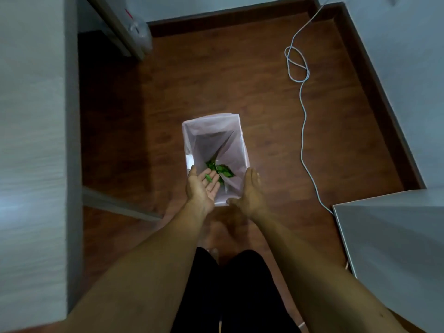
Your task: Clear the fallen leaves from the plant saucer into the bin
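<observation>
A rectangular bin (189,140) lined with a pale pink bag stands on the wooden floor below me. Several green leaves (222,170) lie at its bottom. My left hand (201,187) is held palm up over the bin's near left edge, fingers spread, with one small green leaf (208,178) resting on the fingers. My right hand (249,191) hovers edge-on at the bin's near right corner, fingers straight and together, holding nothing. The plant and its saucer are out of view.
A grey table (31,140) fills the left side, its leg (120,205) reaching toward the bin. A grey cabinet top (394,236) is at the right. A white cable (303,111) snakes over the floor right of the bin. My bare feet (230,224) stand just behind the bin.
</observation>
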The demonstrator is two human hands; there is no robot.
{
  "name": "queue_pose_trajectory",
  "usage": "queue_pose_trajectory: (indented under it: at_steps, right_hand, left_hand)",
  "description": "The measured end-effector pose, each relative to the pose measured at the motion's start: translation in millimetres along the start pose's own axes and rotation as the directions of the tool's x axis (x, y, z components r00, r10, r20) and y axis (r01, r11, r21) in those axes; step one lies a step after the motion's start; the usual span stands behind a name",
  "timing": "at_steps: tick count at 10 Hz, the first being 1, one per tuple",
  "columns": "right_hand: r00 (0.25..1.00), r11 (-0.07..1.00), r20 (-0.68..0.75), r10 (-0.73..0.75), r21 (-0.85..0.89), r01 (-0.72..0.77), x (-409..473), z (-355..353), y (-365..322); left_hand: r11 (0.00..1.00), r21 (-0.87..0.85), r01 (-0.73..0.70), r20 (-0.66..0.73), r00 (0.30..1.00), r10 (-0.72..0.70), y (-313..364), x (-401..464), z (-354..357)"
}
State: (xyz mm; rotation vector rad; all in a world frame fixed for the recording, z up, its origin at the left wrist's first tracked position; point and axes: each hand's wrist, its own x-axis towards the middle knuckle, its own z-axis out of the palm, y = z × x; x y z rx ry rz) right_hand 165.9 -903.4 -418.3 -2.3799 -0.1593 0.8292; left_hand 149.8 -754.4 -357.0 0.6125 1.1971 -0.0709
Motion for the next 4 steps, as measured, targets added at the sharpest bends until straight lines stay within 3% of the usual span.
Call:
queue_pose_trajectory:
  at_steps: [3,4]
  right_hand:
    - [0.996,0.996,-0.001,-0.087,-0.023,0.086,20.8,35.4,35.1]
    - [0.993,0.993,-0.020,-0.115,-0.002,0.115,25.4,42.2,42.2]
  left_hand:
    - [0.974,0.227,0.014,-0.004,1.000,-0.013,-8.6,32.5,7.5]
    - [0.987,0.158,-0.031,0.062,0.998,0.022,-14.1,41.1,7.8]
